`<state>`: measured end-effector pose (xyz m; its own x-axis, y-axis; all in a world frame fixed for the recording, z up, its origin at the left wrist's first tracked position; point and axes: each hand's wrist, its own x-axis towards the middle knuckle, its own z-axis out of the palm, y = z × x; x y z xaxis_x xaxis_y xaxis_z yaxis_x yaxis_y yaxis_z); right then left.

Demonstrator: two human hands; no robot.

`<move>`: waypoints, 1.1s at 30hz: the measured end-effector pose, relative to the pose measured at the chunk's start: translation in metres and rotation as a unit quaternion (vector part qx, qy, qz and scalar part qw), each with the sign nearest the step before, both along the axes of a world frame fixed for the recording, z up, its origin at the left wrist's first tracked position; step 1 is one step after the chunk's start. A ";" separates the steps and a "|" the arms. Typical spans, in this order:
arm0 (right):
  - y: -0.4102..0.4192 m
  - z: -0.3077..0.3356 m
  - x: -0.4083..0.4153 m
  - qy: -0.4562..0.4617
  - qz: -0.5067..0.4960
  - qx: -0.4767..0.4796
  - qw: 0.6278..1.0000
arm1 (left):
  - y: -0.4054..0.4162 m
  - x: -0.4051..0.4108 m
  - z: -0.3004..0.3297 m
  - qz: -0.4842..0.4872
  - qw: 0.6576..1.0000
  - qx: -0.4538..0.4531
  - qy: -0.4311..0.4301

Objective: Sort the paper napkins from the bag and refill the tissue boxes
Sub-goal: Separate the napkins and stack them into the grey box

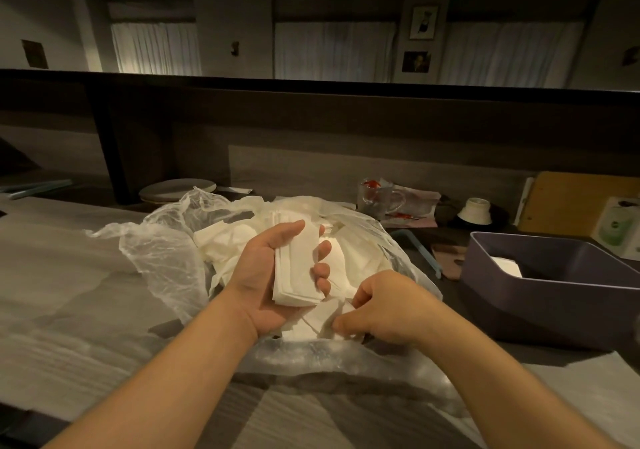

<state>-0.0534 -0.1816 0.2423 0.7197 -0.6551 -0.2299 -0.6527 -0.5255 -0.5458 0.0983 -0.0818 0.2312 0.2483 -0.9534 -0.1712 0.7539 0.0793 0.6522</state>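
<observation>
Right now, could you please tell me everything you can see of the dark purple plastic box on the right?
The dark purple plastic box is an open-topped rectangular container with rounded corners and smooth, matte walls. It stands upright on the dark counter, to the right of the clear plastic bag, and the picture's right edge cuts it off. Inside, against the far wall, lies a small stack of white napkins. Neither hand touches it.

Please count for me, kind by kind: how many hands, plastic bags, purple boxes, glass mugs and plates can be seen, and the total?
Hands: 2, left hand, right hand
Plastic bag: 1
Purple box: 1
Glass mug: 1
Plate: 1
Total: 6
</observation>
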 end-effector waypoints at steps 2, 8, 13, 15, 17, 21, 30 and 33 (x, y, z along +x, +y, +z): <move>0.001 0.000 0.001 -0.022 -0.013 0.004 1.000 | 0.000 0.000 0.000 0.002 1.000 0.004 -0.002; -0.002 0.002 0.001 -0.246 -0.102 0.048 0.963 | 0.000 -0.004 0.003 0.007 1.000 0.017 0.005; -0.002 0.019 -0.016 -0.426 -0.044 0.317 0.846 | -0.001 -0.003 0.004 0.021 0.999 0.024 -0.012; 0.000 0.023 -0.021 -0.424 0.040 0.372 0.825 | -0.001 -0.005 0.005 0.017 0.999 0.034 -0.019; -0.002 0.015 -0.014 -0.414 0.057 0.292 0.860 | 0.000 -0.008 0.005 -0.018 0.998 0.038 -0.055; 0.007 0.005 0.001 -0.425 -0.014 0.217 0.879 | 0.002 -0.013 0.004 -0.101 0.988 0.038 -0.114; 0.014 -0.001 0.009 -0.395 -0.114 0.117 0.904 | 0.007 -0.021 0.010 -0.139 0.976 0.001 -0.170; 0.012 -0.003 0.011 -0.376 -0.094 0.040 0.921 | 0.007 -0.021 0.008 -0.122 0.976 0.021 -0.176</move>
<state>-0.0426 -0.1691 0.2391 0.5704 -0.7872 0.2343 -0.1503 -0.3805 -0.9125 0.0774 -0.0752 0.2389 0.0646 -0.9855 -0.1569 0.4749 -0.1080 0.8734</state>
